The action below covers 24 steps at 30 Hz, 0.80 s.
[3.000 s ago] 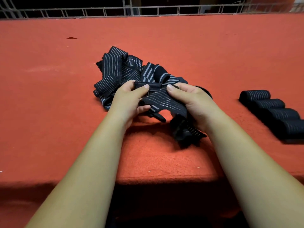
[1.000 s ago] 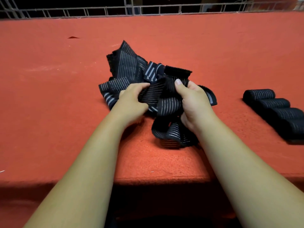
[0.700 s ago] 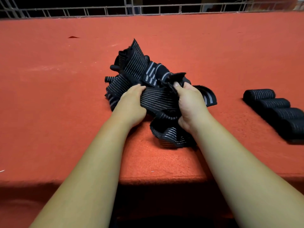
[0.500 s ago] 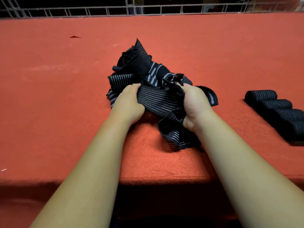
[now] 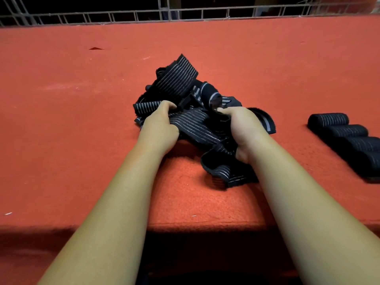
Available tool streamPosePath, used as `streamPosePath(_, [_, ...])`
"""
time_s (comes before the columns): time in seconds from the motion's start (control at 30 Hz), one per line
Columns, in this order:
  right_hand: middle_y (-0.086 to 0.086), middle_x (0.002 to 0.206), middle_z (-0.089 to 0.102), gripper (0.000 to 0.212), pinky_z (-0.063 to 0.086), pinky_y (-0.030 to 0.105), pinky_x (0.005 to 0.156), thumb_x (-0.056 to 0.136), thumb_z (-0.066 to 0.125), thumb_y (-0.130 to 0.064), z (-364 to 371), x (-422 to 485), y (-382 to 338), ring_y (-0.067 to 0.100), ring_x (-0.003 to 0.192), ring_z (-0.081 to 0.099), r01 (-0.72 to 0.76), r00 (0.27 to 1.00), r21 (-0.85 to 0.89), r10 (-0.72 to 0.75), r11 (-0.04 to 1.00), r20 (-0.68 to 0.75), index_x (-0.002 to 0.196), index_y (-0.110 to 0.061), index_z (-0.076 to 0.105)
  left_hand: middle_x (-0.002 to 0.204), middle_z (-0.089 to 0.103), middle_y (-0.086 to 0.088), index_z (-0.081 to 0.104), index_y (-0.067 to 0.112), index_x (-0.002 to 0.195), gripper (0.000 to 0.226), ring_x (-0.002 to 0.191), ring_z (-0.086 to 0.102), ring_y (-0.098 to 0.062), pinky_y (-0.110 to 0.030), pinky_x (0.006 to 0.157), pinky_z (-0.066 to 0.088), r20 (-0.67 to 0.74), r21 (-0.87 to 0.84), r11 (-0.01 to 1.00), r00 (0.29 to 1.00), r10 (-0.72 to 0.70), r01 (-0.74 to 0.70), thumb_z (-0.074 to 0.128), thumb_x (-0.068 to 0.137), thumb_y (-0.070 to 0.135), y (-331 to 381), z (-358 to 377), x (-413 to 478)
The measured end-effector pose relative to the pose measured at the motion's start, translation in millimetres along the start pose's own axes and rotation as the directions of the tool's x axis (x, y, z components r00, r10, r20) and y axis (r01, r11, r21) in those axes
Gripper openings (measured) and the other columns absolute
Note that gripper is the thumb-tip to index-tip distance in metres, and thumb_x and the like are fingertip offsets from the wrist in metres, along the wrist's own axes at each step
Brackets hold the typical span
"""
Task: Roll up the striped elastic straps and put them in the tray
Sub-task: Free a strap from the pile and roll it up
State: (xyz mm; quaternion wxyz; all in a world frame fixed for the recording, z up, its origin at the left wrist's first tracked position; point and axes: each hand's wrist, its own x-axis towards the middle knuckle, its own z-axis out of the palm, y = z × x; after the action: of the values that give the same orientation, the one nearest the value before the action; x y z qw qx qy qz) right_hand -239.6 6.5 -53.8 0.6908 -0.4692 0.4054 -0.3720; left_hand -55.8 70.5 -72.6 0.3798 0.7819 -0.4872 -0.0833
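- Striped elastic strap (image 5: 193, 126): pulled flat between the two hands at mid-table, stripes running left to right, lying against the near side of the loose heap.
- Curled over the strap's left end, the left fingers (image 5: 167, 104): tips tucked down past its far edge, a firm hold on the cloth; thumb hidden.
- Curled over the right end, the right fingers (image 5: 224, 110): cloth bunched beneath them, gripped tight as well.
- Knuckles up on both the left hand (image 5: 159, 125) and the right hand (image 5: 241, 128), set apart with the flat stretch of strap between.
- Hanging from under the right hand, a slack tail (image 5: 226, 173) of the same striped cloth, folded in loops on the felt toward the near edge.
- Just beyond the fingers, a heap of loose straps (image 5: 176, 81), tangled, one end standing up at the far side.
- Well to the right, rolled straps (image 5: 345, 138) in a row, touching side by side, running off the right edge; what lies under them, impossible to tell.
- Beneath it all, a red felt table (image 5: 82, 130); along its far edge, a wire grid (image 5: 123, 16).
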Motion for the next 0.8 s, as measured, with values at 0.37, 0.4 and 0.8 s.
streamPosePath(0.37, [0.0, 0.104, 0.084, 0.04, 0.061, 0.048, 0.103, 0.085, 0.087, -0.048, -6, -8, 1, 0.022, 0.098, 0.082, 0.042, 0.986, -0.389, 0.025, 0.92, 0.166, 0.111, -0.017, 0.084, 0.149, 0.046, -0.011, 0.065, 0.034, 0.146, 0.051, 0.142, 0.048, -0.031, -0.025, 0.111, 0.036, -0.117, 0.032, 0.999, 0.993, -0.014, 0.018, 0.059, 0.102, 0.01, -17, 11, 12])
streamPosePath(0.4, [0.001, 0.103, 0.084, 0.032, 0.062, 0.048, 0.102, 0.087, 0.087, -0.038, -5, -8, 2, 0.023, 0.097, 0.082, 0.064, 0.985, -0.419, 0.01, 0.906, 0.173, 0.11, -0.015, 0.083, 0.144, 0.048, -0.01, 0.065, 0.032, 0.146, 0.05, 0.135, 0.052, -0.03, -0.02, 0.103, 0.035, -0.129, 0.024, 0.999, 0.992, -0.019, 0.022, 0.059, 0.103, 0.009, -17, 9, 12])
streamPosePath(0.8, [0.006, 0.077, 0.069, 0.01, 0.052, 0.028, 0.059, 0.085, 0.071, -0.017, 2, -12, -12, 0.022, 0.058, 0.063, -0.15, 0.98, 0.038, 0.143, 0.988, 0.14, 0.077, -0.015, 0.067, 0.133, 0.057, -0.012, 0.065, 0.037, 0.14, 0.059, 0.125, 0.06, -0.038, -0.042, 0.112, 0.05, -0.082, -0.059, 0.994, 0.992, -0.092, 0.087, 0.066, 0.081, 0.028, -20, 7, 21])
